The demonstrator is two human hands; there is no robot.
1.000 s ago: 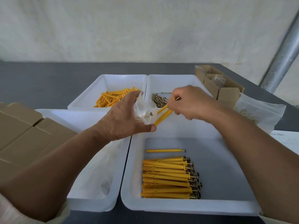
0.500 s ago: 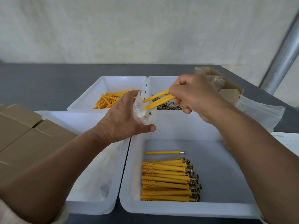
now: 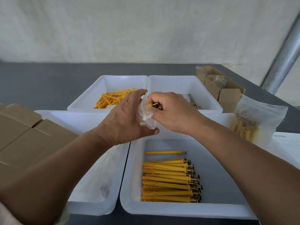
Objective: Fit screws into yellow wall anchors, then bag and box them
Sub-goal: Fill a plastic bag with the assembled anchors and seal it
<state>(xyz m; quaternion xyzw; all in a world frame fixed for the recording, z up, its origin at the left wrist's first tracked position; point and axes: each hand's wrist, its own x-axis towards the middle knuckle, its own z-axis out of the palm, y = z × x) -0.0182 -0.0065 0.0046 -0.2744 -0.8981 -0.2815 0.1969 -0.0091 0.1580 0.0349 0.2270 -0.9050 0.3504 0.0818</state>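
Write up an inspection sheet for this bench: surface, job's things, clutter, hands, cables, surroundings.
Surface: dark grey table, four white trays.
Job's things: fitted anchors near right; bare anchors far left; screws far right; filled bag, open carton right.
Clutter: cardboard boxes left; paper right.
Hands: left hand holds small bag; right hand grips anchor bundle at its mouth.
Cables: nothing seen.
Surroundings: pale wall, metal pipe.

The bag (image 3: 146, 120) is thin clear plastic, glossy and creased. The trays (image 3: 178, 213) are smooth, milky white plastic with a faint sheen. The anchors (image 3: 165, 178) are matt yellow plastic; their screws (image 3: 193, 172) are shiny metal. The boxes (image 3: 24, 143) are matt brown cardboard. The table (image 3: 40, 82) is matt dark grey, and the pole (image 3: 282, 59) is dull grey metal.
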